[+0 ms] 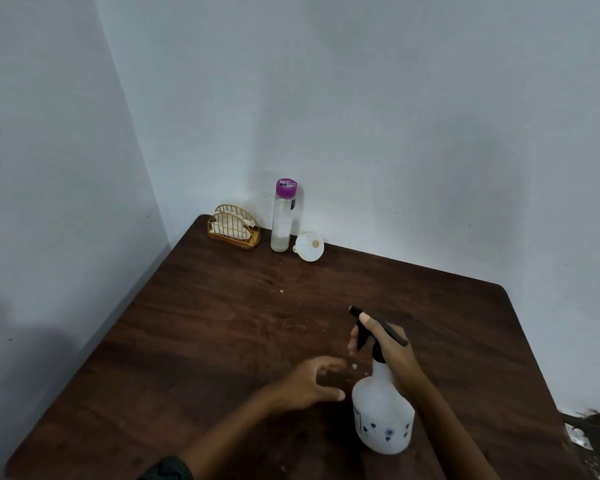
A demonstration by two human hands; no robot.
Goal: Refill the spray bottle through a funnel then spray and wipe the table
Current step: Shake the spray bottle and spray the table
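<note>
A white spray bottle (381,414) with a black trigger head stands on the dark wooden table (205,323), near its front right. My right hand (390,348) grips the black head, thumb lying along its top. My left hand (312,379) hovers just left of the bottle with fingers spread and relaxed, holding nothing. At the back of the table a clear water bottle (282,216) with a purple cap stands upright. A white funnel (309,246) lies on its side to the right of that bottle.
A gold wire napkin holder (234,228) with white napkins sits in the back left corner. Walls close off the table at the left and back. Small crumbs dot the middle of the tabletop. Beyond the table's right edge lies clutter on the floor.
</note>
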